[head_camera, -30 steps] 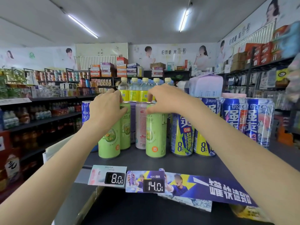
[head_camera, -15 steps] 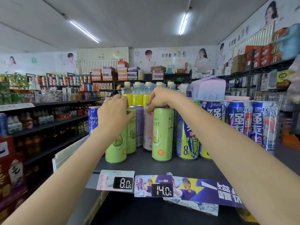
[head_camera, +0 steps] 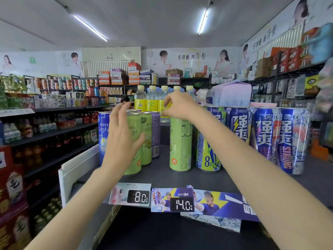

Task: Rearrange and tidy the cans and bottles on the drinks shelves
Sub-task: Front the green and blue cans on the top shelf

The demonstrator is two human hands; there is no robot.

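Note:
On the dark top shelf (head_camera: 162, 177) stand tall drink cans. My left hand (head_camera: 124, 134) is open with fingers spread, just in front of the left green can (head_camera: 134, 159); a second green can (head_camera: 147, 138) and a purple can (head_camera: 156, 134) stand behind it. My right hand (head_camera: 180, 107) grips the top of a separate green can (head_camera: 181, 147), fingers curled over its rim. A blue Light can (head_camera: 103, 134) stands at the far left. Blue-and-yellow cans (head_camera: 207, 156) and blue Strong cans (head_camera: 281, 139) fill the right.
Yellow-labelled water bottles (head_camera: 152, 100) line the back of the shelf beside a pale pink pack (head_camera: 230, 94). Price tags 8.0 (head_camera: 138, 196) and 14.0 (head_camera: 182, 204) hang on the front edge. A white divider (head_camera: 79, 166) bounds the shelf's left end, and other stocked shelves (head_camera: 54, 130) run along the left.
My left hand has let go of the left green can and spread open. The right green can now stands apart to the right, with a gap between the groups.

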